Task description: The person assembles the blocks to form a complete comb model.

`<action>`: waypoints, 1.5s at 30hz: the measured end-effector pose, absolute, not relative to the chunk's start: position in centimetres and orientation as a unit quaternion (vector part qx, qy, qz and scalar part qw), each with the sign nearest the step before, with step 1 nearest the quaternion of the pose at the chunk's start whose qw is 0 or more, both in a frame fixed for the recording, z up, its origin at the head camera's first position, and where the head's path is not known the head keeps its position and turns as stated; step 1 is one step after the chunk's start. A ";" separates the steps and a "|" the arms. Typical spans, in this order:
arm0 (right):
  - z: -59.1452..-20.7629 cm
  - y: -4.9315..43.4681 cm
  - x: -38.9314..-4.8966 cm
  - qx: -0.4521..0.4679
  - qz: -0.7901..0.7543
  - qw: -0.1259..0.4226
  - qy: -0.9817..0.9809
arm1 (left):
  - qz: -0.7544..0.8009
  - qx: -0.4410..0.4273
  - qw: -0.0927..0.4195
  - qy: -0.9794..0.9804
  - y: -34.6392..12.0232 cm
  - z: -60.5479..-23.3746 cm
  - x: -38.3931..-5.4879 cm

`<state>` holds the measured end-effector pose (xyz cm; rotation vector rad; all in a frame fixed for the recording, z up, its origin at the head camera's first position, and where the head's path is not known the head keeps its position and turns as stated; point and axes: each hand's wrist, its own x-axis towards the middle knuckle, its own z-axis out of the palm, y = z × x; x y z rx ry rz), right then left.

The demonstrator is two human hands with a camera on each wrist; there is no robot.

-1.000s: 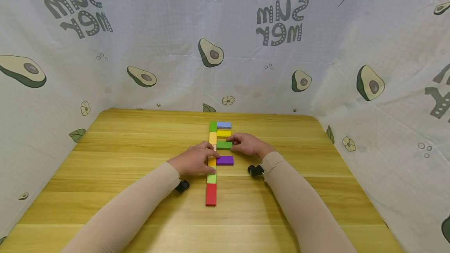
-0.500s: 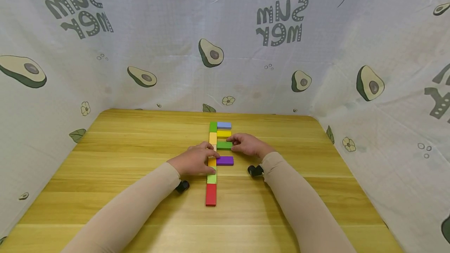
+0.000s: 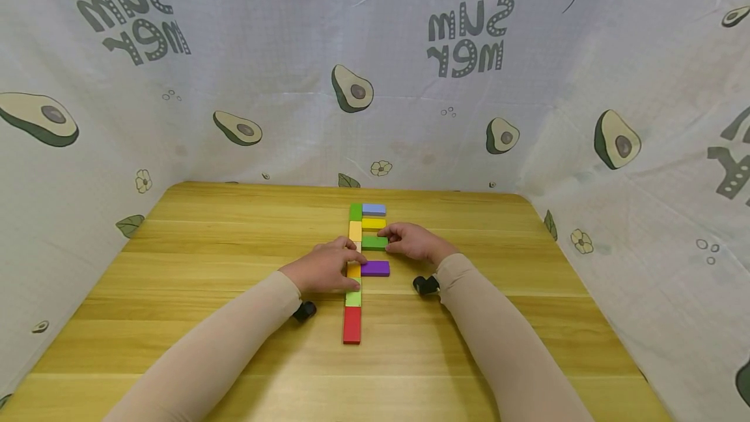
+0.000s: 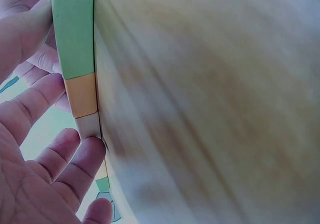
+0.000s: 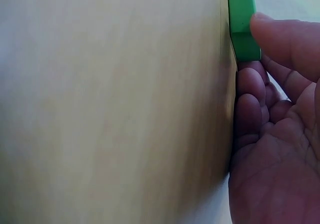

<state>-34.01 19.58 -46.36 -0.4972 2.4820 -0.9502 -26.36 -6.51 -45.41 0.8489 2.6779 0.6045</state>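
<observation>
Flat coloured blocks lie in a column in the head view, from a dark green block at the far end to a red block at the near end. My left hand rests over the column's middle, fingers loosely bent, thumb on the light green block and index fingertip by the purple block. In the left wrist view its fingertips touch the column's side. My right hand pinches the right end of a green block, its thumb against the end in the right wrist view.
Beyond the green block, a yellow block and a blue block also stick out rightward from the column. All lie on a wooden table. A printed curtain hangs behind and at both sides. Black cameras are worn at the wrists.
</observation>
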 end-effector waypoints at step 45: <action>-46.6 19.6 -33.7 -0.176 -0.353 0.208 0.895 | 0.218 0.286 0.139 0.923 -6.4 -45.4 -26.3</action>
